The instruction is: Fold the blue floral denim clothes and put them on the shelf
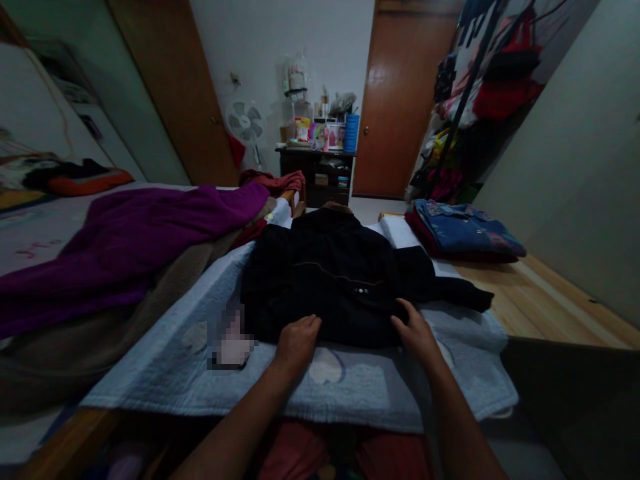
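A black jacket (345,267) with a brown collar lies spread on a light blue quilted cloth, its collar pointing away from me. One sleeve stretches out to the right; a thin tan line and small pale dots mark the fabric. My left hand (299,341) is at the jacket's near edge, fingers closed together on the cloth; the fingertips are partly hidden. Near the right end of that same edge, my right hand (416,332) touches the jacket with thumb and forefinger apart. A blurred-out patch covers something beside the jacket's left side.
A purple cloth (175,223) lies on a bed at left. Folded clothes with a blue denim piece on top (465,227) sit on a wooden surface (545,300) at right. Beyond stand a fan (245,121), a dark cabinet (320,175) and a wooden door (400,100).
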`<state>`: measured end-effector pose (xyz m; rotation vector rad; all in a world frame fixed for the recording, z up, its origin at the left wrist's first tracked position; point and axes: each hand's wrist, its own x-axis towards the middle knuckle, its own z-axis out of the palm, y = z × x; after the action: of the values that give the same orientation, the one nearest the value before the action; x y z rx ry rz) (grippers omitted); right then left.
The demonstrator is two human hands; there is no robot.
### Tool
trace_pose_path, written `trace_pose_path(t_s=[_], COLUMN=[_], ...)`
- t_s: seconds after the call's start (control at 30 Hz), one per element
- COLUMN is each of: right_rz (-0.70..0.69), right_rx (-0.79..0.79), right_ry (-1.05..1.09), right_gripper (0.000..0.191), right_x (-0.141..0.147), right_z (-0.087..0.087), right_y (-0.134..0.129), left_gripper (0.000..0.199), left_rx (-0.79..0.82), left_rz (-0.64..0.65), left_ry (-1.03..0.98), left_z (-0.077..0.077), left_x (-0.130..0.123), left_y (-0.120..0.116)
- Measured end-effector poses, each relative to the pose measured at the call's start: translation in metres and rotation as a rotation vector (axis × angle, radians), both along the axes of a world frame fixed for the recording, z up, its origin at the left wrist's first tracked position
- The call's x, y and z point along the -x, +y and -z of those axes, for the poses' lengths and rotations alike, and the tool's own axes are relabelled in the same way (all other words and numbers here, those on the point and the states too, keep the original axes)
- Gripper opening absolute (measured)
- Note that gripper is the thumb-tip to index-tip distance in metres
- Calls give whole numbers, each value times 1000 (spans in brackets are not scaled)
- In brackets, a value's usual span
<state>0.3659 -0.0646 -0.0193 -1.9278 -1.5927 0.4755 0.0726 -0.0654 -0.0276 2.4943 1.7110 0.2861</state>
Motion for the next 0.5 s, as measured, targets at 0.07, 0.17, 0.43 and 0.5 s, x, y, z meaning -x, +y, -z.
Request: trace_pose_path(t_s=[0.07, 0.17, 0.43, 0.5], right_rz=[-17, -39, 40, 70], right_rx=[-9, -29, -158, -178], right_ry=[69, 101, 192, 210], right_gripper=[53, 48, 39, 39], right_x=[-3, -4, -10, -12], right_z=[1, 2, -18, -28], right_y=[-1, -3, -7, -10], left_gripper=[44, 47, 50, 49], left_rx=[-10, -54, -194, -237], left_rz=[-4, -8, 68, 75], left_ry=[-34, -68, -127, -150], left_z=[3, 7, 11, 3], left_x=[3, 7, 13, 14], left_y=[2, 2, -5, -6])
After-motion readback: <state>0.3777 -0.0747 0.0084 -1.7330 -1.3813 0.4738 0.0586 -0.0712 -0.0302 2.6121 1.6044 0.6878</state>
